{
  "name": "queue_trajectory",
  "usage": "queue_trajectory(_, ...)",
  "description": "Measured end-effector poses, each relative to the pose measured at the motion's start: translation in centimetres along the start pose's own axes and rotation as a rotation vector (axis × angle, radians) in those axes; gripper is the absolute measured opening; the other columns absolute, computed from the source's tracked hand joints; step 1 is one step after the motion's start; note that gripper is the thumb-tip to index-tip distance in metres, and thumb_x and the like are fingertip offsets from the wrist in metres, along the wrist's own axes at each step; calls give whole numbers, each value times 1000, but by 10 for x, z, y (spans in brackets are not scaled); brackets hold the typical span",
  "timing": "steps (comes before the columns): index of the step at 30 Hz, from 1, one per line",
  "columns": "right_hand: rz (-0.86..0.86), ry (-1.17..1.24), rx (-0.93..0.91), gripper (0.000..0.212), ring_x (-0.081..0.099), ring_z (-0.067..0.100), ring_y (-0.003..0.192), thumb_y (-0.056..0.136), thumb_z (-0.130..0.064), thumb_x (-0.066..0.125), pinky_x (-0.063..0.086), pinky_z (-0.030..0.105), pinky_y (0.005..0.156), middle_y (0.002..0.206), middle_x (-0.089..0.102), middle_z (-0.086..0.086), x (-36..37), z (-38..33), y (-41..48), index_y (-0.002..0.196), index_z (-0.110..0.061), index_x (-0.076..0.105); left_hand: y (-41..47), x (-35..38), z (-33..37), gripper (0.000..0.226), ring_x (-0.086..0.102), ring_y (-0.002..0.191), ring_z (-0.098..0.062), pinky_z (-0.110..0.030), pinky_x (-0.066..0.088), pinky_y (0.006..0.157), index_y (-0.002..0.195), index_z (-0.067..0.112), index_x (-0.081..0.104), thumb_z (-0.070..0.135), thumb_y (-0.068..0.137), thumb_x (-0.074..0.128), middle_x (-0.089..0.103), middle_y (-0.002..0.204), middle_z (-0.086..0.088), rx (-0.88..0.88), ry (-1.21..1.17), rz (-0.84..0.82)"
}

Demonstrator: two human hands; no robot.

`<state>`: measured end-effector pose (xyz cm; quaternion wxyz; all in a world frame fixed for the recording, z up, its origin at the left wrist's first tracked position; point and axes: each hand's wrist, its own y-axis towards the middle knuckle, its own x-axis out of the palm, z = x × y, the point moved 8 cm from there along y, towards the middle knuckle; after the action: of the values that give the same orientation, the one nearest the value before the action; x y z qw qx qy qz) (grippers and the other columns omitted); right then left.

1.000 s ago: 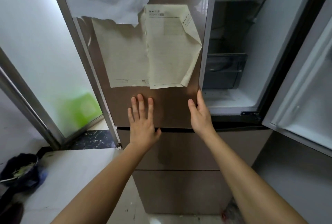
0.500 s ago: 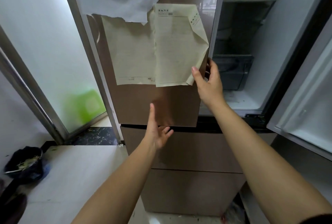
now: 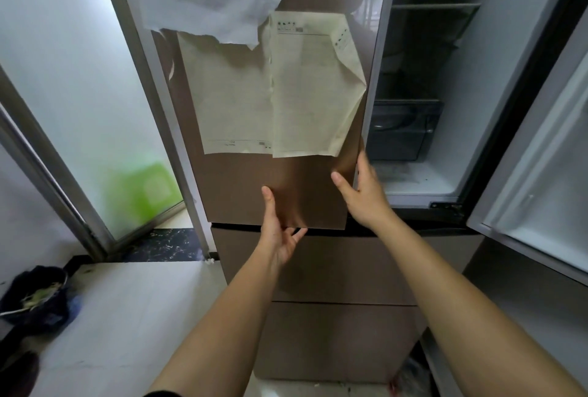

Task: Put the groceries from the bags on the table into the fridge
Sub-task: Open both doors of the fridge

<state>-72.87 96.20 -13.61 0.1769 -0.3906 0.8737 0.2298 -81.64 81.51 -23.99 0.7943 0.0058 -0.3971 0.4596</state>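
The fridge (image 3: 334, 269) fills the middle of the view, no groceries in sight. Its brown left door (image 3: 241, 193), at 12 o'clock, carries yellowed papers (image 3: 305, 88). The left hand (image 3: 280, 234) grips the door's lower edge, thumb flat on the front, fingers curled underneath. The right hand (image 3: 366, 193) grips its right edge, thumb on the front, fingers wrapped behind. At 2 o'clock the open compartment shows a dark drawer (image 3: 404, 132). The right door (image 3: 541, 173) stands open at 3 o'clock. A dark bowl (image 3: 35, 298) sits at 8 o'clock.

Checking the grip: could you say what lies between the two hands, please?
Head view: only bare brown fridge door between left hand and right hand.
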Motion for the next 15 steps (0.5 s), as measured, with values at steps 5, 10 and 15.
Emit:
queue_trajectory(5, -127, -91, 32, 101, 15, 21, 153, 93, -48, 66, 21, 37, 118, 168, 9, 0, 9, 33, -23, 160, -31, -7, 1, 0, -2, 104, 33, 144, -35, -55, 34, 114, 154, 28, 28, 86, 71, 51, 37, 157, -9, 24, 23, 40)
queue_trajectory(10, -91, 46, 42, 126, 17, 21, 153, 73, -59, 80, 25, 46, 119, 168, 10, -2, -16, 28, -12, 158, -37, -10, 7, -1, -7, 113, 49, 134, -30, -54, 42, 108, 149, 30, 39, 96, 58, 51, 51, 147, -6, 71, 60, 84)
queue_trajectory(15, -238, 85, -79, 146, 12, 14, 153, 57, -64, 89, 23, 43, 123, 167, 1, -11, -5, 8, -11, 153, -45, -20, -5, -15, -10, 113, 65, 116, -29, -46, 57, 90, 141, 19, 51, 97, 58, 48, 66, 129, -10, 70, 33, 120)
